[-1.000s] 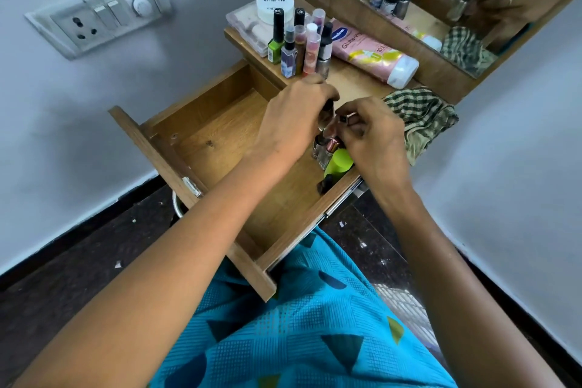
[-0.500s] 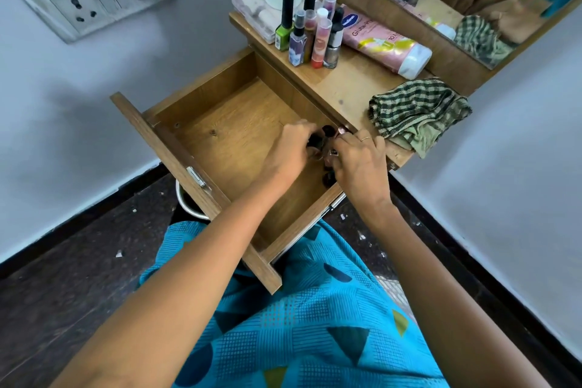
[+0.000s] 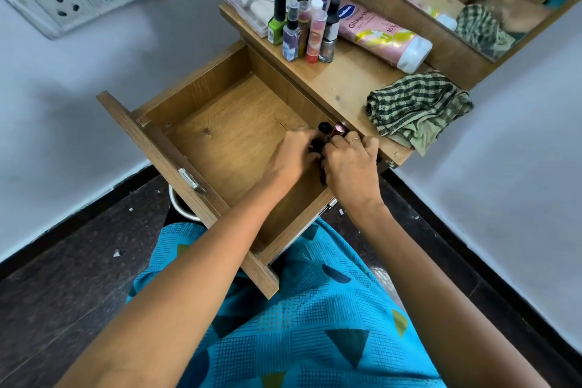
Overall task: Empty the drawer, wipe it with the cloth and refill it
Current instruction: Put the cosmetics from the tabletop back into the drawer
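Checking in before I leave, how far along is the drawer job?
Mostly emptied: the drawer floor is largely bare and bottles stand on the shelf. In hand: left hand and right hand are at small bottles in the corner. Left: the cloth lies on the shelf, so wiping and refilling likely remain.

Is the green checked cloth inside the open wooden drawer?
No, the green checked cloth lies crumpled on the wooden tabletop, outside the open wooden drawer.
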A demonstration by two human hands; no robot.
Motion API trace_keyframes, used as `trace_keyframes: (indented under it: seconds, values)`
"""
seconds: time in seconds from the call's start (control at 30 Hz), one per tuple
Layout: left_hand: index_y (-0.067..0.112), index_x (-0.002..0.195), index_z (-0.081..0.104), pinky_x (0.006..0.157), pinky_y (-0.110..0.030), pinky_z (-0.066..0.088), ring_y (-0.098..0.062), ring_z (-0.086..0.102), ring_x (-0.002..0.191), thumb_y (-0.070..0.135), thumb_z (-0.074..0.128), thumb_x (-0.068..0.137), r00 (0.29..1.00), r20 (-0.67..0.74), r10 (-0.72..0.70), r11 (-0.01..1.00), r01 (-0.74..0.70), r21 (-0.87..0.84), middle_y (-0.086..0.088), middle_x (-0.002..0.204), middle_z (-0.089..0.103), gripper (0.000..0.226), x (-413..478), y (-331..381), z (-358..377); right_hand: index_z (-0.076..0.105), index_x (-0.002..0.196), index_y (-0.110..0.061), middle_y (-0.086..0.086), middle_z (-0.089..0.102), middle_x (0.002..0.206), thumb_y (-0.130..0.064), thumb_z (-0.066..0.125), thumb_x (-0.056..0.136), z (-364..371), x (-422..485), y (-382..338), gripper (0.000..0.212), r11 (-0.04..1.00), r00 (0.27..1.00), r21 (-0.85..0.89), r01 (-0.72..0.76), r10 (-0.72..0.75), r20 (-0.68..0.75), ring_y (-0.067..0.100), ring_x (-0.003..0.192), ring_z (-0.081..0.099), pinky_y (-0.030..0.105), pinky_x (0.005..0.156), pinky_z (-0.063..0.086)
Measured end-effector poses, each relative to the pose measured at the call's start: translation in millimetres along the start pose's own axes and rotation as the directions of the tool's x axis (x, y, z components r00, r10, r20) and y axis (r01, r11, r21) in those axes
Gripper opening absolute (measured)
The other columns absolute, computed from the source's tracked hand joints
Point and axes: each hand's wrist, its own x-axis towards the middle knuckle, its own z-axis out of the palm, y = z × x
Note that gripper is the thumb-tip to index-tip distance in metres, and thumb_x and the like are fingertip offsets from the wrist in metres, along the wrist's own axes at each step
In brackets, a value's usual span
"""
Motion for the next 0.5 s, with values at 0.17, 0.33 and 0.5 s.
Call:
trace_keyframes:
  seconds: [0.17,0.33,0.5]
  values:
    - [0.006,0.109,0.063,0.096,-0.030,0.047,-0.024,0.060,0.105,-0.004,0.066,0.075,1.000,-0.009,-0.026,0.998,0.026,-0.063,-0.013,0.114,0.062,0.036,2.3,-5.5,5.2,0.067,0.056,-0.017,0.000,0.066,0.064,-0.013,0.083,0.053,1.4,1.0,0.0,0.017,0.998,1.000,-0.055,0.002,-0.002,0.012,0.020,0.065,0.059,0.032,0.068,0.021]
    - [0.004,0.110,0.062,0.094,-0.029,0.047,-0.024,0.059,0.105,-0.006,0.064,0.075,0.997,0.009,-0.079,0.993,0.079,-0.088,-0.014,0.114,0.063,0.036,2.4,-8.5,8.9,0.065,0.053,-0.016,0.001,0.065,0.062,-0.012,0.085,0.048,0.0,0.8,0.5,0.021,0.999,1.000,-0.033,0.010,-0.010,0.000,0.021,0.063,0.059,0.032,0.069,0.022]
    - [0.000,0.107,0.062,0.089,-0.027,0.047,-0.026,0.060,0.101,-0.010,0.055,0.078,0.988,0.012,-0.151,0.976,0.151,-0.154,-0.016,0.110,0.064,0.031,0.5,-7.7,11.9,0.065,0.059,-0.011,0.007,0.066,0.067,-0.005,0.085,0.045,1.8,-0.7,3.3,0.025,0.998,0.999,0.059,0.016,-0.015,-0.028,0.025,0.064,0.060,0.034,0.073,0.032]
